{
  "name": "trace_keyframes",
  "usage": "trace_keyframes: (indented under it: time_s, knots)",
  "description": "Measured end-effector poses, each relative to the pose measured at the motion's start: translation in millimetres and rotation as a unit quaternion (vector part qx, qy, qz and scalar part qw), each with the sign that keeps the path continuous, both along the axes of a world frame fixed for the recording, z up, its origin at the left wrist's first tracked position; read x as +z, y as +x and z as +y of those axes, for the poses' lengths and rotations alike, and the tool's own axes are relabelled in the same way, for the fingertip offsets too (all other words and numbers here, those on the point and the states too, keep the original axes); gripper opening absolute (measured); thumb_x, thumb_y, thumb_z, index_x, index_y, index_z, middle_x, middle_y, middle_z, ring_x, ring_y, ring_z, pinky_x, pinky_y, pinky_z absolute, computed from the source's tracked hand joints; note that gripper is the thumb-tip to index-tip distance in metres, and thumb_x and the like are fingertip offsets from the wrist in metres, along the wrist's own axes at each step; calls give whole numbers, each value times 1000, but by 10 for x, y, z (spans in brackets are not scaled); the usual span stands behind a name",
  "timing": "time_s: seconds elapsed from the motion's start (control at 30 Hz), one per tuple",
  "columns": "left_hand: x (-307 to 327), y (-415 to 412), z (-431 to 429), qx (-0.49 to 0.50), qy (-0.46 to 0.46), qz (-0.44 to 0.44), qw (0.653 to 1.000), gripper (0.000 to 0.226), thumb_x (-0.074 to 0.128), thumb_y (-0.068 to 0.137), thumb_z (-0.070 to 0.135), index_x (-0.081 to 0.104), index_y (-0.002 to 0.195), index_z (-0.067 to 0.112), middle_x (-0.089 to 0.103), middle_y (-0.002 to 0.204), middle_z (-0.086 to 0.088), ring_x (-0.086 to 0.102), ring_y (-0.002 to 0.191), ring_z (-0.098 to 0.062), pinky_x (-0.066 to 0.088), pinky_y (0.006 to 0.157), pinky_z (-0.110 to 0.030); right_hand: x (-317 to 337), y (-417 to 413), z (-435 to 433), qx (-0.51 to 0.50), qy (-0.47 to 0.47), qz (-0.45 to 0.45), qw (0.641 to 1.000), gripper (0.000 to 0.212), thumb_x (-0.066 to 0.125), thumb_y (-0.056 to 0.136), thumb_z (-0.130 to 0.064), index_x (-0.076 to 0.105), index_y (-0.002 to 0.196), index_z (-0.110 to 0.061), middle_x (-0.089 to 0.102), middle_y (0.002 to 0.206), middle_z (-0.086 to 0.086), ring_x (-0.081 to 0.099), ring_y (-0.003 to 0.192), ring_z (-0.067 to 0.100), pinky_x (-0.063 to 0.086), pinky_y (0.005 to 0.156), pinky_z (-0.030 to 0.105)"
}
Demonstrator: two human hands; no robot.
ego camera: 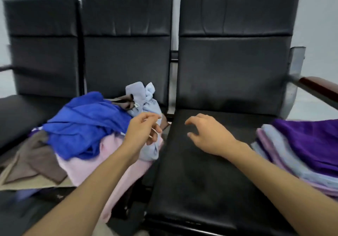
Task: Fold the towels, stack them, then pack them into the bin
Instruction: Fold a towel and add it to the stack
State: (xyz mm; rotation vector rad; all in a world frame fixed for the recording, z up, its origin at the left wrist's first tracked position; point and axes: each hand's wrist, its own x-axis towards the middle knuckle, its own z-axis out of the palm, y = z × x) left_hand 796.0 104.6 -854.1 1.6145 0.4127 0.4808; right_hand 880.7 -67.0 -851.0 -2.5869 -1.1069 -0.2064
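Note:
A loose pile of unfolded towels lies on the middle seat: a royal blue towel (86, 122) on top, a pink towel (87, 164) under it, a brown towel (36, 162) at the left and a light blue towel (144, 98) at the right. My left hand (142, 129) is at the pile's right edge, thumb and curled fingers pinching a fold of the light blue towel. My right hand (206, 135) hovers over the right seat (201, 181) with fingers spread and loosely bent, holding nothing. A folded stack (300, 155), purple on top, sits at the far right.
Three black padded chairs stand in a row against a pale wall. A beige cloth (27, 182) lies under the brown towel. A metal frame with a dark red armrest (318, 87) borders the right chair. No bin is in view.

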Motion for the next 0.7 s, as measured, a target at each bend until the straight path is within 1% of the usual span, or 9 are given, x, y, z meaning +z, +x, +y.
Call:
trace_keyframes:
  time_s: [0.1, 0.13, 0.2, 0.33, 0.4, 0.5, 0.53, 0.6, 0.7]
  knots:
    - [-5, -225, 301, 40, -36, 6, 999, 13, 52, 92, 12, 63, 92, 5, 56, 59, -7, 41, 38, -13, 26, 38, -20, -59, -60, 633, 24, 19, 52, 998, 31, 57, 88, -26, 58, 118, -18, 60, 112, 2, 56, 107, 22, 47, 88, 34]
    - [-3, -311, 496, 63, -43, 0, 997, 15, 52, 91, 11, 63, 95, 3, 56, 58, -7, 42, 38, -14, 26, 38, -20, -66, -90, 947, 35, 25, 70, 997, 31, 57, 89, -27, 59, 118, -17, 62, 111, 2, 58, 105, 22, 47, 86, 31]
    - [-7, -356, 583, 101, -81, -2, 992, 16, 51, 89, 10, 64, 94, 2, 56, 54, -5, 43, 39, -15, 28, 40, -23, -104, -99, 1224, 33, 32, 101, 994, 33, 57, 91, -30, 58, 120, -15, 65, 112, 2, 59, 104, 22, 45, 85, 29]
    - [43, -478, 844, 184, -195, -35, 963, 15, 49, 87, 14, 61, 82, 7, 52, 49, -2, 44, 40, -17, 31, 44, -26, -167, -172, 1874, 23, 70, 152, 986, 39, 60, 89, -41, 59, 118, -14, 67, 108, 1, 58, 104, 18, 40, 80, 25]
    - [62, -519, 949, 214, -256, -58, 941, 15, 48, 87, 16, 58, 78, 10, 49, 44, 0, 42, 42, -17, 32, 46, -26, -212, -206, 2115, 26, 75, 153, 985, 37, 64, 87, -42, 61, 112, -14, 67, 102, 3, 59, 99, 19, 44, 82, 28]
    - [74, -569, 1036, 247, -320, -71, 912, 14, 47, 86, 18, 55, 76, 12, 48, 48, 1, 42, 43, -16, 33, 47, -27, -310, -231, 2328, 29, 68, 110, 991, 8, 63, 86, -27, 65, 87, -19, 65, 90, 3, 60, 89, 24, 50, 79, 34]
    - [71, -576, 1050, 256, -330, -71, 906, 14, 47, 86, 17, 55, 75, 13, 48, 51, 1, 43, 44, -16, 33, 48, -27, -323, -247, 2354, 23, 66, 92, 993, 8, 59, 86, -21, 66, 83, -19, 66, 89, 4, 61, 88, 27, 50, 77, 34]
    - [67, -604, 1081, 274, -343, -65, 896, 14, 47, 85, 17, 54, 74, 14, 50, 58, 0, 44, 49, -17, 34, 51, -28, -316, -286, 2384, 10, 65, 61, 996, 16, 53, 86, -15, 68, 83, -15, 68, 89, 7, 61, 86, 30, 48, 70, 32]
    - [69, -630, 1100, 304, -355, -55, 882, 13, 48, 87, 14, 52, 74, 14, 50, 71, -1, 44, 60, -17, 35, 56, -28, -232, -309, 2337, 21, 106, 71, 992, 15, 50, 81, -4, 66, 82, -4, 66, 81, 9, 59, 79, 30, 45, 67, 33]
